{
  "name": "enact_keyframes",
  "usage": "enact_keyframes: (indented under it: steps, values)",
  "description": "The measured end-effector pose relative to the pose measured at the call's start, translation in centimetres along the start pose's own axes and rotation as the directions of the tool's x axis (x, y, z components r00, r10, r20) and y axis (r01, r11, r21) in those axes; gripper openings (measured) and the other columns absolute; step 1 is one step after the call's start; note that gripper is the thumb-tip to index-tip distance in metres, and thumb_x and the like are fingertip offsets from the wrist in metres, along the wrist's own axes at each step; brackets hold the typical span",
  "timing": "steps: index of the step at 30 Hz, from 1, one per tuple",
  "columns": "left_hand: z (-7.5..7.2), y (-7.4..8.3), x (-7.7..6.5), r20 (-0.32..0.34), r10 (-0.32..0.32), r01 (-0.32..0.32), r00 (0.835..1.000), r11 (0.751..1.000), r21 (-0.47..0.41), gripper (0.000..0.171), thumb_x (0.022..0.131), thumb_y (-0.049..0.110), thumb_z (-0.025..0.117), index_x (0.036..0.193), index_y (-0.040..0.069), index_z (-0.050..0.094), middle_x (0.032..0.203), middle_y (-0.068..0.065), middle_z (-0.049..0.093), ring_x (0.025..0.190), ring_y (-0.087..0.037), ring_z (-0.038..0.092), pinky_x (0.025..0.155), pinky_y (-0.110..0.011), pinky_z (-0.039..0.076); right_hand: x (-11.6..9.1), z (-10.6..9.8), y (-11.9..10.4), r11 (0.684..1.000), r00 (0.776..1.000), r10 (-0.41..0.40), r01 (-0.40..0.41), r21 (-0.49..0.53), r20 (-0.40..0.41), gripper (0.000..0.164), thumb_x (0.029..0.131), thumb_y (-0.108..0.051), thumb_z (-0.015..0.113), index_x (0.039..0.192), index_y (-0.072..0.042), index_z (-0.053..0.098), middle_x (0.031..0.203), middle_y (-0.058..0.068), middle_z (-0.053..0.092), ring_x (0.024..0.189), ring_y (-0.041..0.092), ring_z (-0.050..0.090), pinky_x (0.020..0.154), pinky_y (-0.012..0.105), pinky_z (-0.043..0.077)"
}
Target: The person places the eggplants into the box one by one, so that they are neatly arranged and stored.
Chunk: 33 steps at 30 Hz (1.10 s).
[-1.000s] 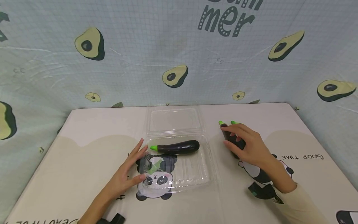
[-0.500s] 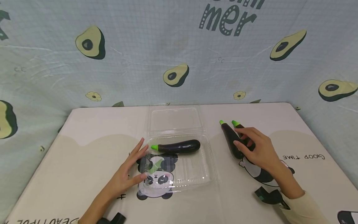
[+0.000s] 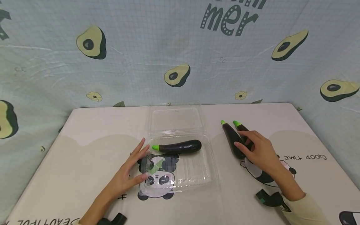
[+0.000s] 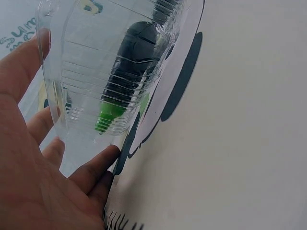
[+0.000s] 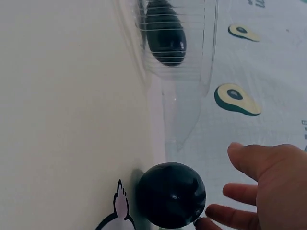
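A clear plastic clamshell box lies with its lid folded back. Inside, near the hinge, a dark eggplant with a green tip lies crosswise. My left hand rests along the box's left side, fingers spread, fingertips at the wall. To the box's right are two more eggplants, a left one and a right one, side by side. My right hand reaches over the right one and partly hides it. In the right wrist view an eggplant's rounded end shows beside the fingertips, with the thumb apart from it.
The clear lid lies toward the table's back edge. A printed cloth with pandas and lettering covers the table. Behind it hangs an avocado-patterned curtain. A dark wrist device sits at the right sleeve.
My right hand has moved right, from over the left loose eggplant to over the right one. The left hand, the box and the eggplants look unmoved.
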<state>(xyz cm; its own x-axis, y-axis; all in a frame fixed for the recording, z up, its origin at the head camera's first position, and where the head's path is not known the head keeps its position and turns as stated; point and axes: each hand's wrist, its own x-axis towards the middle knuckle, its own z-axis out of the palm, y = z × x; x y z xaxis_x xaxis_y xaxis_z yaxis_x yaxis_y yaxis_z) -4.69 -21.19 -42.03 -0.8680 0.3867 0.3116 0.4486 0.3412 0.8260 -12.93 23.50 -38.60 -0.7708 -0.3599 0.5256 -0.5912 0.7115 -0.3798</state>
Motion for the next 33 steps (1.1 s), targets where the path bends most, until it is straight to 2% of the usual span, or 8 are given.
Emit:
enact_keyframes:
  steps: [5, 15, 20, 27, 33]
  values:
    - [0.1, -0.1, 0.0, 0.004, -0.003, 0.003, 1.0, 1.0, -0.002, 0.079, 0.079, 0.004, 0.068, 0.149, 0.006, 0.032, 0.159, -0.011, 0.008, 0.132, -0.028, 0.042, 0.1, -0.071, 0.013, -0.2, 0.3, -0.2, 0.999, 1.0, 0.023, -0.023, -0.04, 0.004, 0.046, 0.074, -0.011, 0.081, 0.116, -0.002, 0.064, 0.086, 0.008, 0.06, 0.064, 0.012, 0.051, 0.048, 0.025, 0.041]
    - [0.1, 0.0, 0.1, -0.001, 0.003, -0.003, 1.0, 1.0, 0.005, 0.079, 0.078, 0.003, 0.068, 0.148, 0.005, 0.032, 0.16, -0.007, 0.008, 0.132, -0.026, 0.042, 0.103, -0.067, 0.013, -0.2, 0.8, -1.1, 0.995, 0.992, 0.088, -0.083, -0.053, 0.085, 0.05, 0.076, -0.019, 0.081, 0.119, -0.004, 0.061, 0.081, 0.001, 0.053, 0.064, 0.012, 0.045, 0.052, 0.026, 0.039]
    - [0.2, -0.1, 0.2, -0.002, 0.005, -0.005, 1.0, 1.0, -0.002, 0.079, 0.078, 0.002, 0.068, 0.148, 0.005, 0.032, 0.16, -0.009, 0.008, 0.132, -0.026, 0.042, 0.101, -0.07, 0.013, -0.3, 1.1, -1.1, 0.992, 0.986, 0.12, -0.115, -0.048, 0.119, 0.05, 0.079, -0.023, 0.079, 0.121, -0.004, 0.061, 0.088, 0.003, 0.056, 0.068, 0.013, 0.049, 0.056, 0.028, 0.042]
    - [0.2, -0.2, 0.1, -0.003, 0.004, -0.004, 1.0, 1.0, -0.001, 0.079, 0.078, 0.002, 0.068, 0.148, 0.005, 0.032, 0.16, -0.009, 0.008, 0.132, -0.024, 0.042, 0.1, -0.07, 0.014, -0.4, 1.7, -1.3, 0.986, 0.973, 0.163, -0.166, 0.008, 0.162, 0.051, 0.08, -0.026, 0.078, 0.123, -0.005, 0.059, 0.1, 0.005, 0.06, 0.068, 0.009, 0.056, 0.053, 0.024, 0.044]
    - [0.2, -0.2, 0.1, -0.004, 0.002, -0.002, 1.0, 1.0, 0.003, 0.08, 0.078, 0.002, 0.069, 0.149, 0.006, 0.032, 0.159, -0.011, 0.008, 0.132, -0.024, 0.042, 0.1, -0.07, 0.012, -0.4, 2.2, -1.5, 0.978, 0.96, 0.197, -0.207, 0.029, 0.199, 0.054, 0.083, -0.031, 0.075, 0.128, -0.008, 0.056, 0.108, 0.007, 0.061, 0.071, 0.009, 0.059, 0.057, 0.027, 0.048]
